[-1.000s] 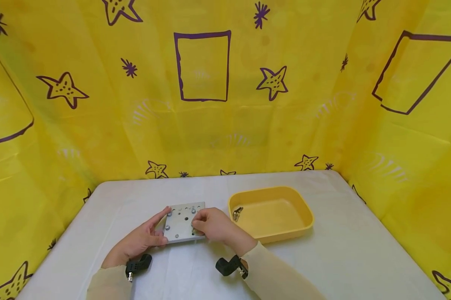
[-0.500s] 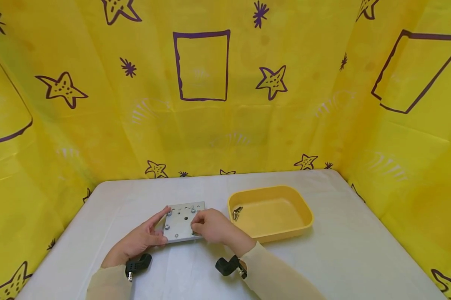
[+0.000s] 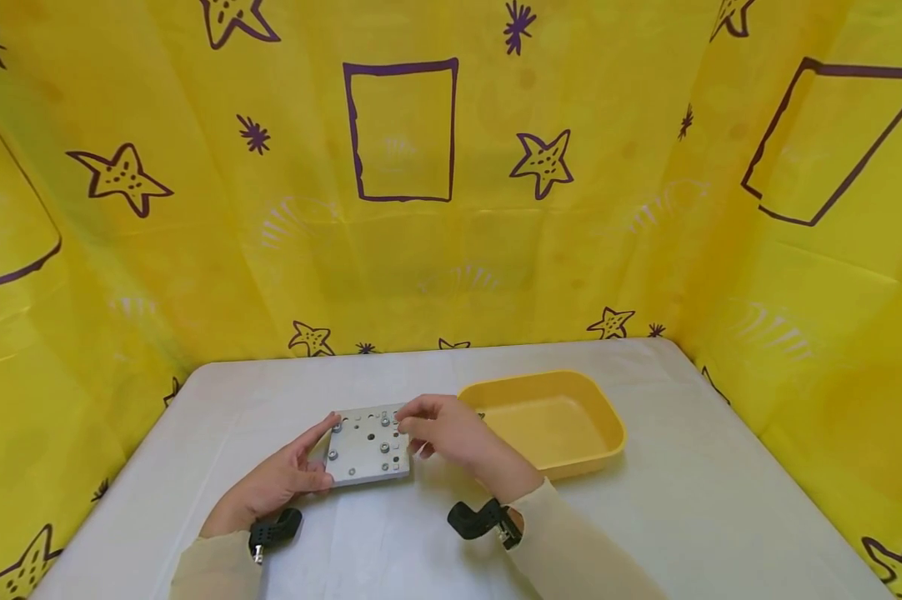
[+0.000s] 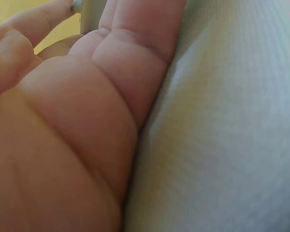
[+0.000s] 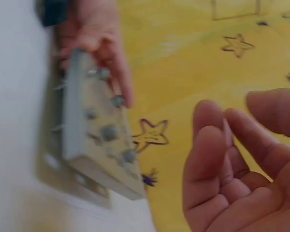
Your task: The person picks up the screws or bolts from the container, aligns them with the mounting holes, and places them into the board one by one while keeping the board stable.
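Note:
My left hand (image 3: 284, 473) grips the left edge of a flat metal plate (image 3: 357, 463), holding it raised and tilted over the table. Several socket-head screws stand in the plate's holes, among them a screw (image 3: 384, 448) right of the middle. Other holes along the right and far edges show dark. My right hand (image 5: 232, 193) is just off the plate's right side, with fingers loosely bent and nothing visible between them. In the right wrist view, screw shanks (image 5: 58, 128) poke out of the plate's underside. The left wrist view shows mostly palm.
A yellow tray (image 3: 618, 433) stands on the right, partly behind my right hand, which hides most of the loose screws at its left end. White cloth covers the table (image 3: 691, 500). A yellow patterned curtain (image 3: 406, 275) surrounds the back and sides.
The screw that my right hand pinched now sits in the plate's hole, let go. That hand has drawn back up and right, towards the tray. My left hand keeps its hold.

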Demonstrator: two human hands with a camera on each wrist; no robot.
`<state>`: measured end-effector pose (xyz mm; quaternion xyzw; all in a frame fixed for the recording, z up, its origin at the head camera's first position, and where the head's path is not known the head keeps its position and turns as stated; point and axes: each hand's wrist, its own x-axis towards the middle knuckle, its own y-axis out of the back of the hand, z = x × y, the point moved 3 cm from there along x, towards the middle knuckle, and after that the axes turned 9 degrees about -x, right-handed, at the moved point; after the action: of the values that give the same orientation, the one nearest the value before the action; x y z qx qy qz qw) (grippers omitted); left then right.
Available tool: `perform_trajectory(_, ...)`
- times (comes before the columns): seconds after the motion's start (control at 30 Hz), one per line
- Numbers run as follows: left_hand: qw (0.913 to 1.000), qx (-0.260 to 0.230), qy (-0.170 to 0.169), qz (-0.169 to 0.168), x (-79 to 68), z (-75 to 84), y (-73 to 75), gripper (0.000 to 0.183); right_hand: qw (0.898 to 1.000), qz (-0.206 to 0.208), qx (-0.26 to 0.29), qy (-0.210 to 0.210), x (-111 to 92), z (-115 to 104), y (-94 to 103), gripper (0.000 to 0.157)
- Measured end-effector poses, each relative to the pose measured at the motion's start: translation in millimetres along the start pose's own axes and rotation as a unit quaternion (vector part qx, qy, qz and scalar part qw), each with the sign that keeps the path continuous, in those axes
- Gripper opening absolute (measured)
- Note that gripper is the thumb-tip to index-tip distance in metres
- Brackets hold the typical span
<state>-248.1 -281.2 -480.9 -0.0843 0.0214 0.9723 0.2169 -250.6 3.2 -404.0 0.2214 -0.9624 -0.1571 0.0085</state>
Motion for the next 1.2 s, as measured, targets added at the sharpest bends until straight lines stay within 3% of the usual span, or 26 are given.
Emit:
perform_trajectory(0.1,1.0,-0.001,0.0,-0.003,0.1,0.7,-1.0,0.102,0.993,0.029,0.111,0.017,-5.4,-6.7,26.2,0.022)
perform_trajectory(0.2,0.9999,-0.009,0.003,-0.005,-0.5,0.9,-1.4,0.102,0.981,0.057,0.183,0.039,-10.6,-8.7,52.6,0.032)
perform_trajectory(0.33,1.0,-0.005,0.003,0.003,-0.8,1.3,0.2,0.103,0.976,0.098,0.187,0.047,-14.4,-1.1,78.2,0.039)
perform_trajectory(0.53,0.9999,-0.015,0.005,0.0,-0.3,0.1,0.2,0.103,0.989,0.135,0.06,0.008,-15.8,24.4,94.1,0.042)
perform_trajectory(0.73,0.9997,-0.02,0.012,-0.005,-0.2,-0.8,-0.5,0.103,0.992,0.089,-0.088,-0.014,-14.8,51.8,92.1,0.052)
perform_trajectory(0.93,0.9999,-0.014,0.004,-0.009,0.6,-1.4,0.3,0.103,0.987,0.037,-0.153,-0.018,-15.4,64.3,84.5,0.052)
perform_trajectory(1.2,0.9998,-0.016,0.007,-0.012,1.1,-2.2,0.3,0.105,0.963,-0.012,-0.268,0.003,-12.7,67.7,76.2,0.049)
